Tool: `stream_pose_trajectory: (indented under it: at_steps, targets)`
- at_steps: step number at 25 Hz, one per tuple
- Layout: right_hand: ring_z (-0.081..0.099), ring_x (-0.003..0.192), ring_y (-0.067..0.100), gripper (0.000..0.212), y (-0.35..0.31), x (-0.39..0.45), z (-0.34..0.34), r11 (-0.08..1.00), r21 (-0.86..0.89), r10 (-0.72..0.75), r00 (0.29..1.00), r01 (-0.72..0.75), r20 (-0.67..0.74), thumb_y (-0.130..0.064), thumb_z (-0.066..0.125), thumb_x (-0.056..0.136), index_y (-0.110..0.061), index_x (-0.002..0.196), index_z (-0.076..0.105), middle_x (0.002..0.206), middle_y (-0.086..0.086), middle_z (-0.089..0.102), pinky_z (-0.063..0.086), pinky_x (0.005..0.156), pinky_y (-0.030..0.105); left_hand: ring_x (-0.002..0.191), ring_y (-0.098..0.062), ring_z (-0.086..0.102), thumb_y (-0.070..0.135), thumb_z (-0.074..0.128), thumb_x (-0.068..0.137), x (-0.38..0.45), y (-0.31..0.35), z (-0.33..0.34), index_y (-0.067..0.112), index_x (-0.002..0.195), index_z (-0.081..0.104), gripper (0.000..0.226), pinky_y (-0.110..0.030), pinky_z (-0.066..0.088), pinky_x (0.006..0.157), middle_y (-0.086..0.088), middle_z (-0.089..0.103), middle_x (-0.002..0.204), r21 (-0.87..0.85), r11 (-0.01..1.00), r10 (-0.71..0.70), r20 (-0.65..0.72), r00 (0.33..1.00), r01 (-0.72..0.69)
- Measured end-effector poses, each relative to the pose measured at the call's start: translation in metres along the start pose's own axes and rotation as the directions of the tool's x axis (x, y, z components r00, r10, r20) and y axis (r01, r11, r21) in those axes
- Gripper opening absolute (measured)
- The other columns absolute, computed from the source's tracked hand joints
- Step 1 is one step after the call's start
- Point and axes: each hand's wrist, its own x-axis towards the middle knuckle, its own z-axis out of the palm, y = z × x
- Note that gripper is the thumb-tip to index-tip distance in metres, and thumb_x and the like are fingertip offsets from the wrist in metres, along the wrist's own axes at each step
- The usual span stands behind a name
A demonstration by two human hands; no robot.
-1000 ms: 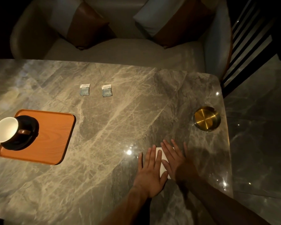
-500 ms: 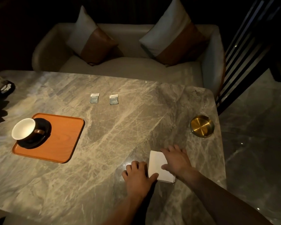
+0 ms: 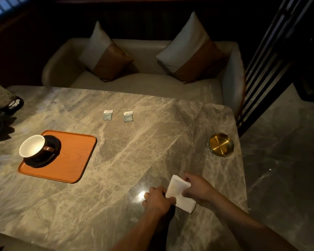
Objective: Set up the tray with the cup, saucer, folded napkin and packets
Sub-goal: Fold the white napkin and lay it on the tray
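A white folded napkin (image 3: 178,193) lies on the marble table near its front right. My left hand (image 3: 158,199) pinches its left edge and my right hand (image 3: 198,187) grips its right side. An orange wooden tray (image 3: 74,156) sits at the left. On its left part stands a dark saucer (image 3: 52,157) with a cup (image 3: 32,146), white inside, handle pointing right. Two small blue-grey packets, one (image 3: 107,115) beside the other (image 3: 128,116), lie on the table beyond the tray.
A round brass dish (image 3: 221,144) sits near the table's right edge. Dark objects (image 3: 11,104) stand at the far left edge. A pale sofa (image 3: 145,82) with two cushions lies behind the table. Dark railings (image 3: 272,51) rise at the right.
Both hands went from lying flat on the napkin to gripping its edges, and the napkin's far end is now lifted. The view has tilted up, showing more of the sofa.
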Motion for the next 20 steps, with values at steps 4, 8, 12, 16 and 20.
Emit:
stream_pose_trajectory:
  at_steps: [4, 8, 12, 16, 20]
  targets:
    - [0.062, 0.089, 0.007, 0.036, -0.003, -0.026, -0.017, 0.968, 0.252, 0.003, 1.0, -0.005, 0.01, -0.021, 0.078, 0.076, -0.033, 0.101, 0.056, 0.099, -0.011, 0.064, 0.05, 0.063, 0.018, 0.083, -0.014, 0.065, 0.027, 0.077, 0.07, -0.01, -0.001, -0.02, 0.019, 0.088, 0.062, 0.024, -0.034, 0.056, 0.075, -0.003, 0.069, 0.09, -0.339, 0.936, 0.124, 0.063, 0.99, -0.096]
    - [0.067, 0.096, 0.01, 0.026, -0.016, -0.055, -0.021, 0.882, 0.457, -0.098, 0.993, 0.116, -0.063, -0.042, 0.069, 0.087, -0.043, 0.111, 0.059, 0.107, -0.011, 0.067, 0.056, 0.068, 0.022, 0.075, -0.006, 0.067, 0.014, 0.073, 0.078, -0.026, 0.002, -0.05, 0.018, 0.09, 0.067, 0.014, -0.019, 0.053, 0.065, -0.002, 0.07, 0.087, -0.516, 0.826, 0.287, 0.037, 0.957, -0.228]
    - [0.072, 0.091, 0.011, 0.016, -0.041, -0.075, -0.019, 0.779, 0.603, -0.077, 0.98, 0.174, -0.184, -0.031, 0.071, 0.088, -0.028, 0.104, 0.07, 0.097, -0.006, 0.076, 0.058, 0.069, 0.023, 0.091, -0.023, 0.071, 0.015, 0.072, 0.084, -0.044, 0.003, -0.077, 0.017, 0.1, 0.071, 0.016, -0.033, 0.059, 0.075, -0.007, 0.074, 0.097, -0.698, 0.678, 0.347, 0.03, 0.937, -0.229]
    - [0.074, 0.085, 0.012, 0.02, -0.068, -0.085, -0.014, 0.733, 0.653, -0.025, 0.967, 0.19, -0.253, -0.033, 0.074, 0.084, -0.023, 0.101, 0.073, 0.091, -0.005, 0.078, 0.057, 0.065, 0.021, 0.096, -0.027, 0.072, 0.02, 0.07, 0.088, -0.057, -0.005, -0.1, 0.018, 0.106, 0.072, 0.018, -0.032, 0.058, 0.076, -0.009, 0.075, 0.104, -0.77, 0.597, 0.386, 0.028, 0.922, -0.226]
    - [0.074, 0.08, 0.012, 0.009, -0.105, -0.087, -0.003, 0.713, 0.662, -0.019, 0.951, 0.228, -0.308, -0.033, 0.072, 0.085, -0.026, 0.09, 0.075, 0.085, -0.005, 0.078, 0.055, 0.058, 0.017, 0.095, -0.024, 0.072, 0.026, 0.066, 0.092, -0.062, -0.019, -0.125, 0.024, 0.105, 0.073, 0.015, -0.026, 0.056, 0.072, -0.007, 0.075, 0.104, -0.797, 0.541, 0.395, -0.042, 0.918, -0.269]
